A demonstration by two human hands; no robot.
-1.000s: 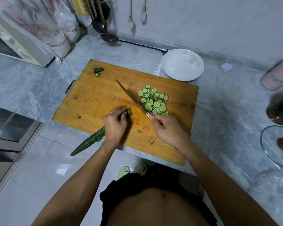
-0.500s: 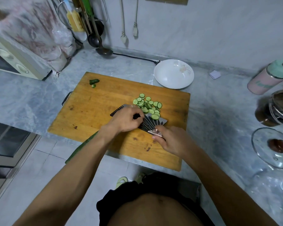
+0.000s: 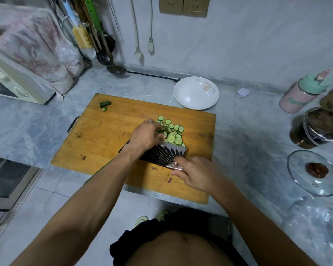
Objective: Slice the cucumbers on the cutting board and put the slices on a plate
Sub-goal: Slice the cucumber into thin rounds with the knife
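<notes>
A pile of cucumber slices (image 3: 173,131) lies on the wooden cutting board (image 3: 104,143), right of its middle. My left hand (image 3: 146,135) rests against the pile's left side, fingers cupped on the slices. The knife (image 3: 161,155) lies flat on the board, its broad patterned blade touching the near edge of the pile, some slices on it. My right hand (image 3: 194,173) grips the knife's handle. A white plate (image 3: 192,95) with nothing on it stands just behind the board's far right corner. A cut cucumber end (image 3: 105,104) lies at the board's far left.
A toaster oven (image 3: 17,87) stands at the left. Ladles (image 3: 112,64) hang at the back wall. At the right are a pink flask (image 3: 304,93), a dark jar (image 3: 319,127) and a glass lid (image 3: 313,173). The board overhangs the counter's front edge.
The knife went from upright cutting to lying flat by the slices. My left hand left the uncut cucumber and moved right onto the pile. The view tilted up.
</notes>
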